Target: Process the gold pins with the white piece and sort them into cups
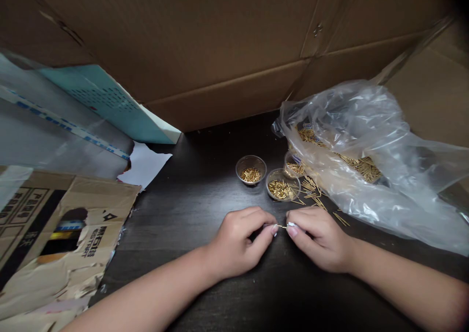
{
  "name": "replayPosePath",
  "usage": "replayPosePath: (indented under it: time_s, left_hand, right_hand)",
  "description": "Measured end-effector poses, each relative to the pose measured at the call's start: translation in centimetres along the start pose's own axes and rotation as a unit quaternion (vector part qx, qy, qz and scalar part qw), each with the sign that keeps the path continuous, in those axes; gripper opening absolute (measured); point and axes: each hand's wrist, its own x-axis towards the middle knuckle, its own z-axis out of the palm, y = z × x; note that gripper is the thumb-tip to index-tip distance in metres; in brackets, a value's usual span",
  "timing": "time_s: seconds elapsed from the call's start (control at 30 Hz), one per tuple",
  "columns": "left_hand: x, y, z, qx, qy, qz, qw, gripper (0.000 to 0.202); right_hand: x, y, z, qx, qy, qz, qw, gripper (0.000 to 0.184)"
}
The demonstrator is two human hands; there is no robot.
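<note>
My left hand (240, 241) and my right hand (318, 239) meet fingertip to fingertip over the dark table (205, 185). Both are closed in a pinch on one thin gold pin (281, 226) held level between them. Just beyond the hands stand three small clear cups with gold pins in them: one at the left (251, 169), one in the middle (282, 185), and one at the right (294, 165) partly under plastic. Loose gold pins (311, 188) lie scattered on the table by the cups.
A crumpled clear plastic bag (370, 151) holding many gold pins lies at the right. Brown cardboard walls (220, 43) close off the back. A torn cardboard box (62, 234) sits at the left, with a teal sheet (110, 102) and white paper (144, 163) behind it.
</note>
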Motion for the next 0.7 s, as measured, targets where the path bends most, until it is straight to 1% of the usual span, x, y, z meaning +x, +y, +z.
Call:
replayPosePath:
  time_s: [0.3, 0.43, 0.7]
  left_hand:
    - [-0.1, 0.0, -0.1, 0.008, -0.006, 0.006, 1.0, 0.014]
    - [-0.1, -0.1, -0.4, 0.015, -0.025, 0.014, 0.999, 0.015]
    - [0.1, -0.3, -1.0, -0.006, -0.056, -0.002, 0.998, 0.015]
  right_hand:
    - [0.2, 0.0, 0.0, -0.002, -0.012, 0.0, 1.0, 0.029]
    - [0.0, 0.0, 0.0, 0.002, -0.028, 0.004, 1.0, 0.028]
    - [0.0, 0.2, 0.1, -0.023, -0.042, -0.005, 0.999, 0.026]
